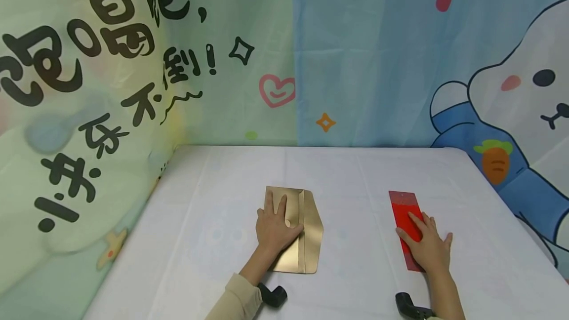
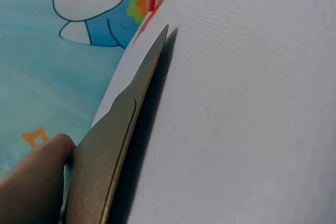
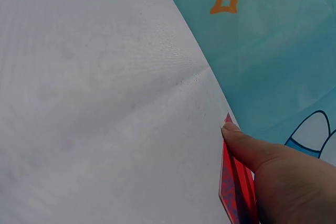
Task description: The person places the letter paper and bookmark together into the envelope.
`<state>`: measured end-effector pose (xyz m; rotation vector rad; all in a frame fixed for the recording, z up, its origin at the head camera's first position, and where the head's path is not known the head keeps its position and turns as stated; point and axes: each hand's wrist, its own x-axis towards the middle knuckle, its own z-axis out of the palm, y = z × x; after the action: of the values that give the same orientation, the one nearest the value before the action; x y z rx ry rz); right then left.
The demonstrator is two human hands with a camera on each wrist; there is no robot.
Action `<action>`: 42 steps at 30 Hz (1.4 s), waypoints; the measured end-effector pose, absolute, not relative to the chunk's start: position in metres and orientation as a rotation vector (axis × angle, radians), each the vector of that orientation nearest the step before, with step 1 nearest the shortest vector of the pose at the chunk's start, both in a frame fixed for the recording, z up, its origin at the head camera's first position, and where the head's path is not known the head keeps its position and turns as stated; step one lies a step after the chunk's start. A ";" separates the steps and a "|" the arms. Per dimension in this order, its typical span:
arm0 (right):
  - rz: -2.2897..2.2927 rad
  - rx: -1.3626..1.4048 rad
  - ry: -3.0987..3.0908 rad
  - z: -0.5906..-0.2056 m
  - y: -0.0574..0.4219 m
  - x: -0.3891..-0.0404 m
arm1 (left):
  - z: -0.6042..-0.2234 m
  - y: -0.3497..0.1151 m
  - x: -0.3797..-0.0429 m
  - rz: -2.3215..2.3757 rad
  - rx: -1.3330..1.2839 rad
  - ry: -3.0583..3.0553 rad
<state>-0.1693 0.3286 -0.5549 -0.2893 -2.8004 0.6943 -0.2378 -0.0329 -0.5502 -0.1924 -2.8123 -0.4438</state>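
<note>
My left hand (image 1: 276, 228) rests with spread, extended fingers on a gold paper envelope (image 1: 312, 233). A lengthwise fold and an angled flap show on its right side. Seen edge-on in the left wrist view, the envelope (image 2: 113, 145) has a raised edge casting a shadow, and part of my left hand (image 2: 37, 182) is beside it. On the right, my right hand (image 1: 430, 248) lies over a narrow red paper packet (image 1: 402, 206), covering part of its right side. In the right wrist view the thumb touches the edge of the packet (image 3: 229, 182).
A white cloth covers the table (image 1: 213, 211). Black curved wrist mounts (image 1: 273, 296) sit by both wrists. Printed curtains (image 1: 364, 63) stand behind and at the left, with writing and a cartoon animal on them.
</note>
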 end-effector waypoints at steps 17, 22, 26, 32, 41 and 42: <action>0.756 -0.415 -2.704 -0.539 0.315 -0.170 | -0.550 -0.033 -0.238 -0.425 -0.196 -2.831; 0.754 -0.483 -2.689 -0.534 0.311 -0.171 | -0.548 -0.033 -0.237 -0.423 -0.192 -2.830; 0.903 -0.560 -2.645 -0.533 0.311 -0.171 | -0.547 -0.033 -0.236 -0.431 -0.198 -2.823; 1.184 -0.737 -2.575 -0.522 0.313 -0.171 | -0.547 -0.033 -0.236 -0.414 -0.196 -2.850; 1.662 -0.802 -2.429 -0.497 0.293 -0.179 | -0.548 -0.034 -0.238 -0.444 -0.206 -2.851; 1.704 -0.744 -2.433 -0.498 0.288 -0.181 | -0.548 -0.034 -0.238 -0.445 -0.208 -2.849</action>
<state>-0.1807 0.2879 -0.4982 -0.7442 -2.4332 1.7043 -0.2377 -0.0338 -0.5478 -0.2083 -2.8486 -0.4448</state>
